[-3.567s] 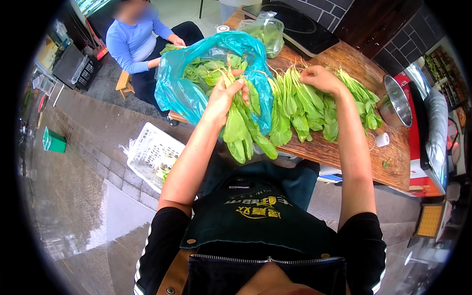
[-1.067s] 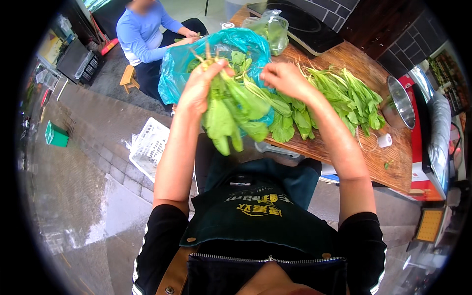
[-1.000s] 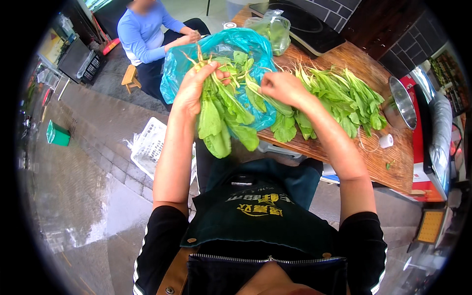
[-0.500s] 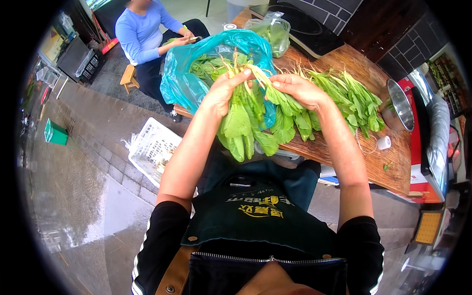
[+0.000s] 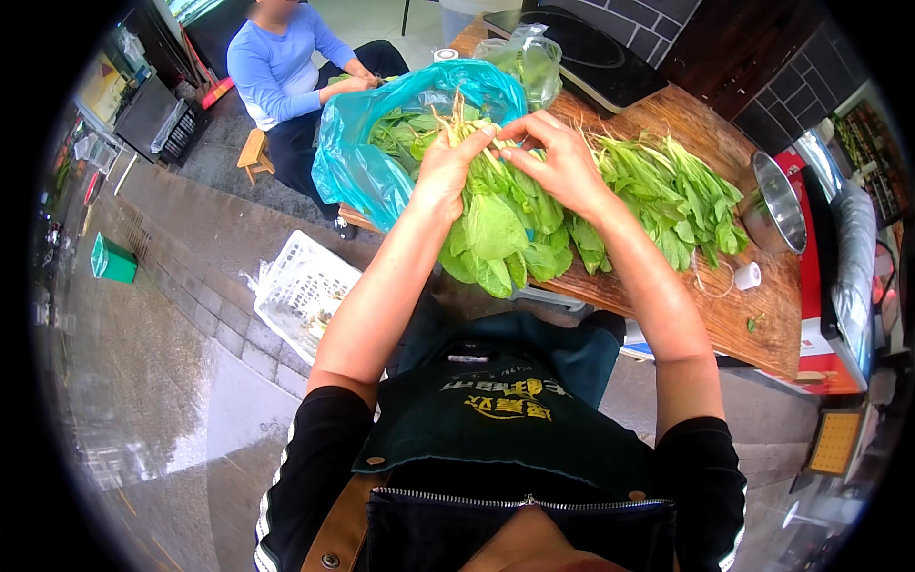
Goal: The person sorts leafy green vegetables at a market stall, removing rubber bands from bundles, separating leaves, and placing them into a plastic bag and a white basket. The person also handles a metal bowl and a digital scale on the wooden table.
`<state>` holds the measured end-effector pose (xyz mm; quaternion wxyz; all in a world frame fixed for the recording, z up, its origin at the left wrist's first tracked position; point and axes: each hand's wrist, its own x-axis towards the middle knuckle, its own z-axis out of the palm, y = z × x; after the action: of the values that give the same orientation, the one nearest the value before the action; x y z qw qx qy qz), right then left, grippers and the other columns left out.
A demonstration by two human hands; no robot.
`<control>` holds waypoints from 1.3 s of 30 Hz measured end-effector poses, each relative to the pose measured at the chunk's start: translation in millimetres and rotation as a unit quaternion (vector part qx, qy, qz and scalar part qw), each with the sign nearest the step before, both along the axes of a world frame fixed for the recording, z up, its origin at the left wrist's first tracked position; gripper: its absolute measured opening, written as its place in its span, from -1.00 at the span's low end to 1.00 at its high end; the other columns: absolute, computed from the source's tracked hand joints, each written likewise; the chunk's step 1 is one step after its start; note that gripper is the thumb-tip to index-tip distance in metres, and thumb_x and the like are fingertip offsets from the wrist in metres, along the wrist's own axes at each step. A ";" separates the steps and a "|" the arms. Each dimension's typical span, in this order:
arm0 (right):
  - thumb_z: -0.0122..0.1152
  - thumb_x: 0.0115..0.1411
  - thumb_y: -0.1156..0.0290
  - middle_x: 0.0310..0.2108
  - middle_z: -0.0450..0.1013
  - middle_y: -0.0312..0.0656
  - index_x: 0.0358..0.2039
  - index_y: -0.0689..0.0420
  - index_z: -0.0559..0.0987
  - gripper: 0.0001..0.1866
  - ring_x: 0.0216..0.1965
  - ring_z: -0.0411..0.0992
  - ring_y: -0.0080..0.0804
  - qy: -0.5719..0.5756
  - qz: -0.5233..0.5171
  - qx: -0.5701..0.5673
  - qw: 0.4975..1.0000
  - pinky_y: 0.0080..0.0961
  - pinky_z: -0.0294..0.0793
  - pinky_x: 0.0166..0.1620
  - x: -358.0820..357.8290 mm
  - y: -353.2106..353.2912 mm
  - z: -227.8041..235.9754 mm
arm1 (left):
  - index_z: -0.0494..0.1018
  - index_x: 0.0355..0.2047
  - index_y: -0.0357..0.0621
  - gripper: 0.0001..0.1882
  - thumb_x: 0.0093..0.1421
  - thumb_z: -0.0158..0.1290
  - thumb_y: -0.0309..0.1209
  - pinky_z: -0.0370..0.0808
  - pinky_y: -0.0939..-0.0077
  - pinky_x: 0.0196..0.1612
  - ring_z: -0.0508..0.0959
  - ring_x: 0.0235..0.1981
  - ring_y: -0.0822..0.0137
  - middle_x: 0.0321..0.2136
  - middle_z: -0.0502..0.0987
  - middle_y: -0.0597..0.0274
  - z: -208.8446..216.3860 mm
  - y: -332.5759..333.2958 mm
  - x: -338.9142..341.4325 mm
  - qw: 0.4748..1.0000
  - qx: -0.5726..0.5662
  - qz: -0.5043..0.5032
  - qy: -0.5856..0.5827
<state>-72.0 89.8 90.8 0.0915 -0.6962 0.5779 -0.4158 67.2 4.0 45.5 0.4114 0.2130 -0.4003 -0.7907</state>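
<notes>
My left hand is closed round a bunch of leafy greens, near the pale root ends. The broad green leaves hang down over the table's front edge. My right hand curls in from the other side, thumb and forefinger at the stems beside my left thumb. Behind my left hand stands a blue-green plastic bag, open, with more greens inside. A heap of the same greens, roots pointing away, lies on the wooden table to the right of my hands.
A steel bowl and a small white roll are on the right. Toward the back are a clear bag of greens and a black cooktop. A white basket stands low left. Another person sits beyond it.
My right hand has lifted slightly and come left, its fingers now at the stems by my left thumb. The greens it held apart now hang with the bunch in my left hand.
</notes>
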 end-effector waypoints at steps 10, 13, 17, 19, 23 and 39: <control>0.15 0.17 0.35 -0.44 0.39 -0.38 -0.38 0.17 0.47 -0.85 -0.40 0.30 -0.68 -0.123 0.041 0.092 0.987 -0.68 0.34 -0.29 -18.1 -16.8 5.1 | 0.37 -0.29 -0.17 -0.78 0.09 0.15 -0.43 0.46 0.58 -0.44 0.49 -0.51 0.48 -0.49 0.49 0.29 16.2 -0.8 3.5 0.997 -0.038 0.062 -0.032; 0.15 0.18 0.36 -0.45 0.37 -0.38 -0.37 0.18 0.45 -0.84 -0.43 0.29 -0.70 -0.222 0.105 0.106 0.964 -0.71 0.33 -0.32 -25.5 -19.1 8.1 | 0.37 -0.28 -0.18 -0.76 0.08 0.16 -0.43 0.45 0.57 -0.43 0.48 -0.50 0.48 -0.47 0.49 0.28 15.5 -3.2 5.0 0.997 -0.030 0.056 -0.036; 0.22 0.12 0.33 -0.51 0.42 -0.37 -0.38 0.21 0.50 -0.80 -0.47 0.34 -0.69 -0.158 0.085 0.140 0.974 -0.67 0.37 -0.39 -19.4 -21.7 8.8 | 0.38 -0.30 -0.13 -0.80 0.09 0.16 -0.44 0.46 0.61 -0.43 0.49 -0.50 0.51 -0.47 0.49 0.34 15.0 0.2 0.0 0.997 -0.030 0.066 -0.022; 0.22 0.09 0.33 -0.53 0.46 -0.30 -0.43 0.22 0.51 -0.80 -0.48 0.39 -0.61 -0.104 0.062 0.135 0.983 -0.60 0.39 -0.38 -15.4 -22.2 8.5 | 0.38 -0.29 -0.14 -0.79 0.09 0.16 -0.44 0.46 0.61 -0.43 0.49 -0.50 0.51 -0.45 0.49 0.34 15.2 3.3 -1.9 0.997 -0.035 0.068 -0.013; 0.20 0.03 0.34 -0.56 0.49 -0.15 -0.48 0.23 0.52 -0.81 -0.50 0.46 -0.40 -0.009 0.025 0.125 0.992 -0.47 0.43 -0.37 -9.0 -18.3 16.4 | 0.41 -0.26 -0.18 -0.73 0.06 0.20 -0.39 0.43 0.59 -0.40 0.46 -0.46 0.50 -0.44 0.50 0.32 11.2 3.6 -2.7 0.991 -0.075 0.077 -0.073; 0.14 0.09 0.41 -0.44 0.46 -0.07 -0.34 0.23 0.46 -0.83 -0.44 0.46 -0.14 0.238 0.007 -0.180 0.954 -0.39 0.45 -0.36 -32.6 -68.0 71.6 | 0.42 -0.28 -0.21 -0.78 0.12 0.14 -0.38 0.44 0.56 -0.42 0.49 -0.52 0.45 -0.50 0.49 0.29 13.8 -2.7 23.7 0.995 -0.026 -0.045 -0.079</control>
<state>-104.6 21.8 162.4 -0.1727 -0.7840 0.4938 -0.3342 90.9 1.3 59.3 0.3476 0.2460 -0.4614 -0.7783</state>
